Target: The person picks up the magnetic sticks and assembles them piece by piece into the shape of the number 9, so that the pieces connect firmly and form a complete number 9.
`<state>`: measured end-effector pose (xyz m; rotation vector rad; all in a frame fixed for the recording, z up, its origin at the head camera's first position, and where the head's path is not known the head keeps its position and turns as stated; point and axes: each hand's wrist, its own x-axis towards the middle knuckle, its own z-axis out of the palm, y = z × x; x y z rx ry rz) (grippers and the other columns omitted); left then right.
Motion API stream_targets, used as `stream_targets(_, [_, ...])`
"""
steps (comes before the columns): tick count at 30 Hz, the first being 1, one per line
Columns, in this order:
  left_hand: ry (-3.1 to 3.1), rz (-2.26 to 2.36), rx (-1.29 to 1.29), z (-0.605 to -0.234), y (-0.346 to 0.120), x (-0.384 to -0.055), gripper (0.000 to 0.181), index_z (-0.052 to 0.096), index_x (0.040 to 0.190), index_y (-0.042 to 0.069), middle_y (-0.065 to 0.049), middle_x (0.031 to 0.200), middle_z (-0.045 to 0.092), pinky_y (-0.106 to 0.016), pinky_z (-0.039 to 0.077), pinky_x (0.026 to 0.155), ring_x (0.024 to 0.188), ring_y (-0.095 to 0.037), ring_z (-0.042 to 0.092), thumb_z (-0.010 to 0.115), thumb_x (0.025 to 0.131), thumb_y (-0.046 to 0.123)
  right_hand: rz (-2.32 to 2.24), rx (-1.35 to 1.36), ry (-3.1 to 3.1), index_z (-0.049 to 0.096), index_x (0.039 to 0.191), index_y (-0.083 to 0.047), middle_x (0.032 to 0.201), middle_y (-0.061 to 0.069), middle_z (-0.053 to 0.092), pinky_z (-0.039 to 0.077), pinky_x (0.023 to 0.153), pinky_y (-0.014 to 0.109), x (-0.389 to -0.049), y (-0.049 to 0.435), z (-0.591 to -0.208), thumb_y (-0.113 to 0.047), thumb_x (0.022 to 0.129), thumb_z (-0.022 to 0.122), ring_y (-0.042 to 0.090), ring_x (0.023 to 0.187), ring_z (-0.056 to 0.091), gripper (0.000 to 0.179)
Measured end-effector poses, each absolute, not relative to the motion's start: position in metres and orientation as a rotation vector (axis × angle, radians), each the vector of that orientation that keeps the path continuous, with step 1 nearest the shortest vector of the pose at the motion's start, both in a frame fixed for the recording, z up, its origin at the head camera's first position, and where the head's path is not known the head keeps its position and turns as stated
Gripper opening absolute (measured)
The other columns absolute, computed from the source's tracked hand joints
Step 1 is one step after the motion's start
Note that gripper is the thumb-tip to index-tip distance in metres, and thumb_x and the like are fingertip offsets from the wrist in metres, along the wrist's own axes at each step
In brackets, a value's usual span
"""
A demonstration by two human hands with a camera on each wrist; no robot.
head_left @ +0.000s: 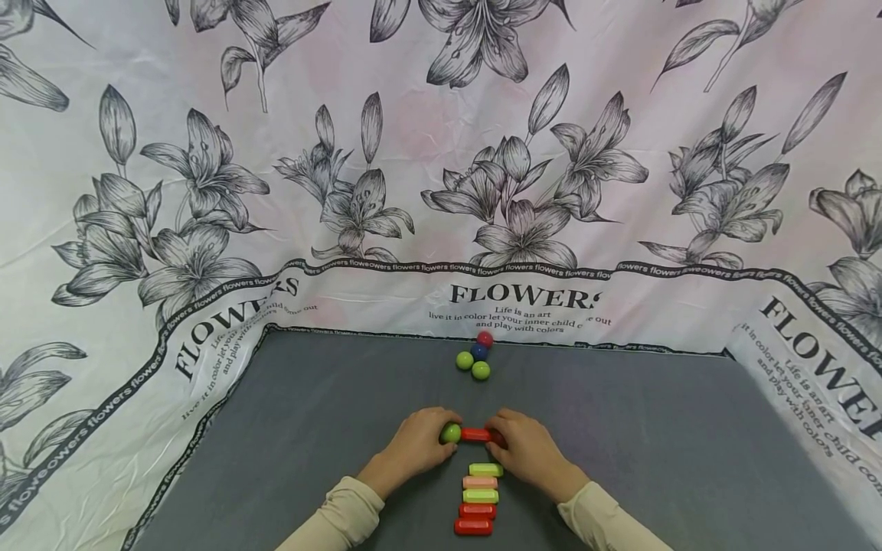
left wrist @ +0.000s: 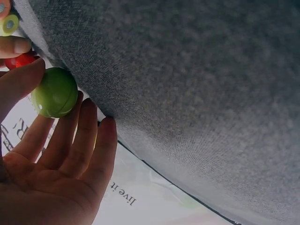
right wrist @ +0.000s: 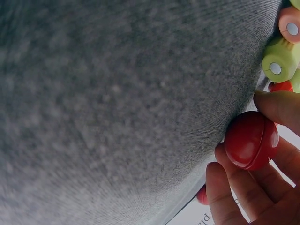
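In the head view my left hand (head_left: 419,442) pinches a green ball (head_left: 451,433) between thumb and fingers, at the left end of a red toy rod (head_left: 475,435). The ball (left wrist: 55,93) looks glossy, with a seam, in the left wrist view. My right hand (head_left: 529,450) grips a red ball (right wrist: 251,140) at the rod's right end; in the head view its fingers cover most of that ball. Ball, rod and ball form one line across the table. Closer to me lie a yellow-green rod (head_left: 485,469) and a pink rod (head_left: 479,483).
Below the pink rod are another yellow-green rod (head_left: 480,496) and two red rods (head_left: 473,526), stacked in a column. Near the table's back edge sit a red ball (head_left: 485,339), a blue ball (head_left: 478,352) and two green balls (head_left: 465,360). A flower-printed cloth (head_left: 386,298) surrounds the grey table (head_left: 331,405).
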<state>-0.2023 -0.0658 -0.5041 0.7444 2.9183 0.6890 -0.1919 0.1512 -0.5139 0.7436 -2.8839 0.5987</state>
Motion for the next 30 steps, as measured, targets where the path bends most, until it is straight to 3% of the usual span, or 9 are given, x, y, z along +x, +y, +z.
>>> stream_targets(9, [2.979,0.811,0.789,-0.498,-0.064,-0.195,0.035,0.071,0.120,0.014,-0.001,0.117,0.072,-0.038,0.055,0.089,0.107,-0.018,0.066,0.078,0.086,0.018,0.568,0.762,-2.866,0.073,0.098,-0.012,0.081,-0.007,0.059,0.040,0.059,0.023,-0.192,0.151,-0.516,-0.017,0.081,0.081,0.004,0.068,0.047,0.019])
stream_targets(16, [2.913,0.815,0.960,-0.488,-0.045,-0.177,0.025,0.074,0.112,0.017,0.004,0.101,0.073,-0.024,0.052,0.077,0.090,-0.008,0.064,0.075,0.088,0.016,0.583,0.762,-2.814,0.073,0.095,-0.012,0.080,-0.007,0.058,0.038,0.057,0.023,-0.191,0.152,-0.514,-0.015,0.079,0.082,0.005,0.067,0.046,0.018])
stream_targets(30, [2.916,0.708,0.964,-0.504,-0.033,-0.175,0.021,0.075,0.104,0.021,0.010,0.092,0.071,-0.019,0.049,0.065,0.078,0.002,0.059,0.073,0.084,0.014,0.570,0.751,-2.804,0.072,0.093,-0.014,0.080,-0.008,0.058,0.039,0.057,0.023,-0.190,0.150,-0.517,-0.022,0.083,0.082,0.004,0.068,0.046,0.016])
